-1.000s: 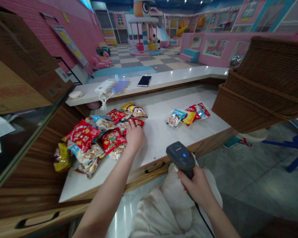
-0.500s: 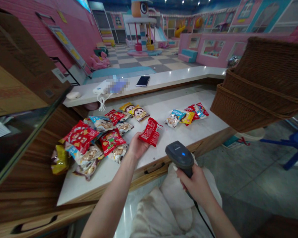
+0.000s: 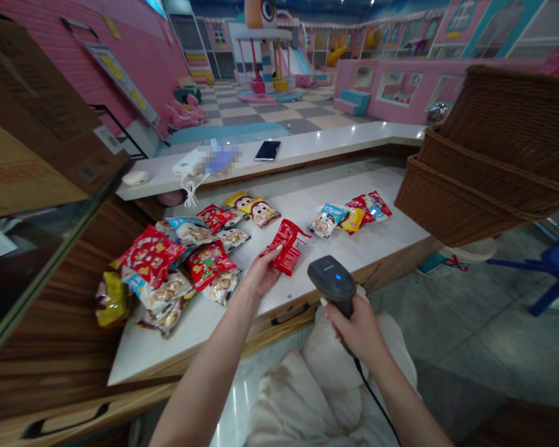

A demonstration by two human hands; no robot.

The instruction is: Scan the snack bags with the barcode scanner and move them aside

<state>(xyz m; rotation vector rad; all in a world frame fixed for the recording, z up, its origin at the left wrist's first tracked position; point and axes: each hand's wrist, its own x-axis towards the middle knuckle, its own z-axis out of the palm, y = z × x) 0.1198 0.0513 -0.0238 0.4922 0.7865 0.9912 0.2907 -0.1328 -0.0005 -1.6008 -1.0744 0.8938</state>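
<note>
Pretty dim, even light here, mostly from small ceiling lights [image 3: 371, 2] around 12 o'clock. Shadows stay soft, a glossy white panel [image 3: 233, 416] throws glare at 6 o'clock, and fisheye warp bends the wicker basket [image 3: 494, 155] at 2 o'clock and cardboard box [image 3: 28, 105] at 10. A pixelated blur patch [image 3: 218, 160] sits near 12.

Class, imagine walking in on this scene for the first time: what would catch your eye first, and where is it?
The eye goes first to the heap of bright snack packets on the left of the white counter, with the left hand at a red packet beside it. At lower right, the right hand holds a black handheld barcode scanner. Beyond the counter spreads a pink indoor playground.
</note>
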